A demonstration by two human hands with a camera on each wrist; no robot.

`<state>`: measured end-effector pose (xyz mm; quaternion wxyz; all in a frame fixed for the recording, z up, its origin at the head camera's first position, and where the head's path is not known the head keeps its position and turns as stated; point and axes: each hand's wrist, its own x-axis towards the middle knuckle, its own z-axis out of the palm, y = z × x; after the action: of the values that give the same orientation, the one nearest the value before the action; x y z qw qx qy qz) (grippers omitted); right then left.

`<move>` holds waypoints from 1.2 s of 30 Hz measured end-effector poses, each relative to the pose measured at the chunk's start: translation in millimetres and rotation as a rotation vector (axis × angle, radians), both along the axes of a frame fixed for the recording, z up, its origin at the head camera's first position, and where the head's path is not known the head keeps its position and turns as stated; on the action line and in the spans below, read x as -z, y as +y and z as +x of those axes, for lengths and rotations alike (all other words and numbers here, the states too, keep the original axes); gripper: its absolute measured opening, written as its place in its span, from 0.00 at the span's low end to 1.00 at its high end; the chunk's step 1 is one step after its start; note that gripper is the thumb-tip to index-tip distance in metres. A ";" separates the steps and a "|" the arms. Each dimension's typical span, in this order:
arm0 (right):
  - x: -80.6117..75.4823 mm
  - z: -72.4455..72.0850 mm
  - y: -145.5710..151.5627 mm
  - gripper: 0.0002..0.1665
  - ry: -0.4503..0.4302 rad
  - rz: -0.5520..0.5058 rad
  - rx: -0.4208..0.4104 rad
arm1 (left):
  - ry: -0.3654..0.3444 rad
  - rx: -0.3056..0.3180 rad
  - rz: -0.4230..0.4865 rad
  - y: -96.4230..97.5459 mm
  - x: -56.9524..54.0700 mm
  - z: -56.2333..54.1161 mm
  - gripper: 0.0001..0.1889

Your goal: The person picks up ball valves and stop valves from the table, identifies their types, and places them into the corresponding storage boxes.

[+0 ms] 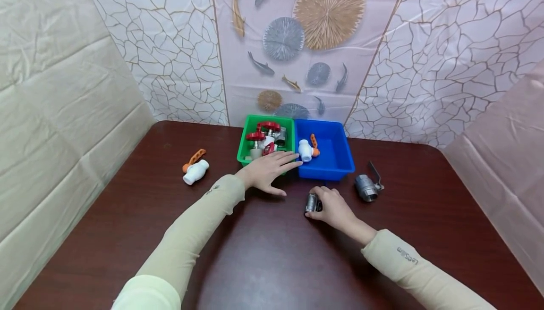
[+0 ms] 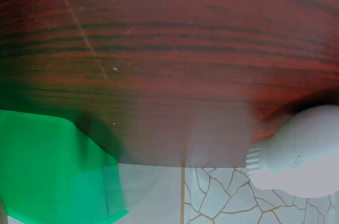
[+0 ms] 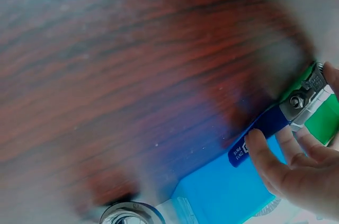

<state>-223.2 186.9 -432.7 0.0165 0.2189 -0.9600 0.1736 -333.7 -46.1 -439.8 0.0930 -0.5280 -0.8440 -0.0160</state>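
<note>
My right hand (image 1: 333, 208) grips a small metal ball valve (image 1: 311, 203) by its ends, low over the table in front of the bins. In the right wrist view, the valve's blue lever handle (image 3: 265, 126) lies along my fingers, and the thumb is at the far end of the metal body. My left hand (image 1: 270, 171) holds nothing; its straight fingers spread across the front of the green bin (image 1: 241, 155), fingertips at the near left corner of the blue bin (image 1: 333, 161). Inside the blue bin sits a white plastic valve (image 1: 304, 151) with an orange handle.
Several red-handled valves (image 1: 256, 136) fill the green bin. At left on the brown table (image 1: 272, 258) lies another white valve (image 1: 196, 172) with an orange handle. A larger metal ball valve (image 1: 367, 188) with a lever stands at right. Patterned cloth walls enclose the table.
</note>
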 end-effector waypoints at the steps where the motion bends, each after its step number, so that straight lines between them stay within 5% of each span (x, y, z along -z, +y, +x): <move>1: -0.1 0.1 0.5 0.31 0.003 -0.003 0.002 | 0.003 0.002 -0.003 -0.3 -0.4 -0.2 0.50; 25: -41.5 4.4 -8.9 0.32 -0.034 -0.054 -0.052 | 0.042 0.017 -0.008 -0.1 1.1 2.5 0.51; 36: -74.3 2.3 -4.5 0.31 -0.047 -0.050 -0.100 | 0.054 0.004 -0.018 -1.3 0.4 2.3 0.51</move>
<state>-220.8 182.4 -358.4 -0.0095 0.2620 -0.9433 0.2035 -331.4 -47.3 -440.2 0.1112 -0.5307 -0.8402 0.0056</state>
